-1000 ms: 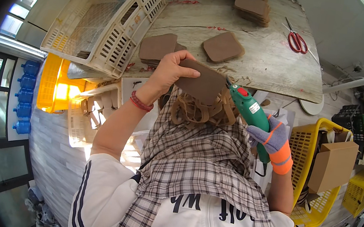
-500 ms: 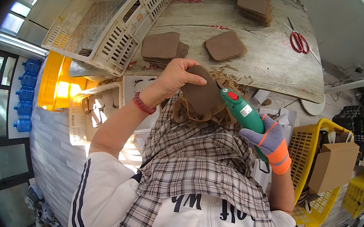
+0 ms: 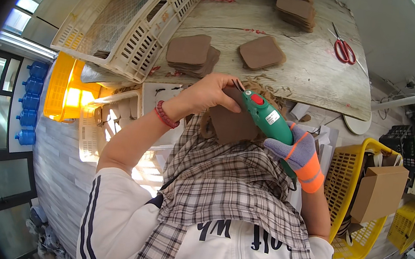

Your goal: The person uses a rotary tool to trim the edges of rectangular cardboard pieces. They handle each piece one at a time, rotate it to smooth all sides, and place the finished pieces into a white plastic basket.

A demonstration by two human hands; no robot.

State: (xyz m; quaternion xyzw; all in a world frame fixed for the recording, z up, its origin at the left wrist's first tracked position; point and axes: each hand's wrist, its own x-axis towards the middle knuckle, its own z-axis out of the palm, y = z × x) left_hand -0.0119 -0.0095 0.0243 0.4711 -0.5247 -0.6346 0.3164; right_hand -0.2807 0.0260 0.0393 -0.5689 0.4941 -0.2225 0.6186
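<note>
Above my lap, my bare left hand [image 3: 215,95] pinches a flat brown piece with rounded corners [image 3: 234,128] by its far edge; the material looks like leather or thick fabric. My right hand [image 3: 299,155], in a purple and orange glove, is wrapped round green electric scissors [image 3: 270,118] with a red button. Their dark tip lies at the piece's far edge, close beside my left fingers, and the exact cutting spot is hidden. Curly brown offcuts [image 3: 269,89] lie behind and around the piece, at the table edge and on my checked apron [image 3: 222,176].
On the worn table [image 3: 318,81] are brown stacks [image 3: 188,49], another brown pile [image 3: 261,53], more at the back [image 3: 294,12], and red-handled scissors [image 3: 344,51]. A white crate [image 3: 149,33] stands at left. Yellow baskets [image 3: 339,170] and a cardboard box [image 3: 380,194] are at right.
The electric scissors have moved left and slightly up along the piece's edge, toward my left fingers. My left hand has shifted slightly right, and the piece is turned and lower.
</note>
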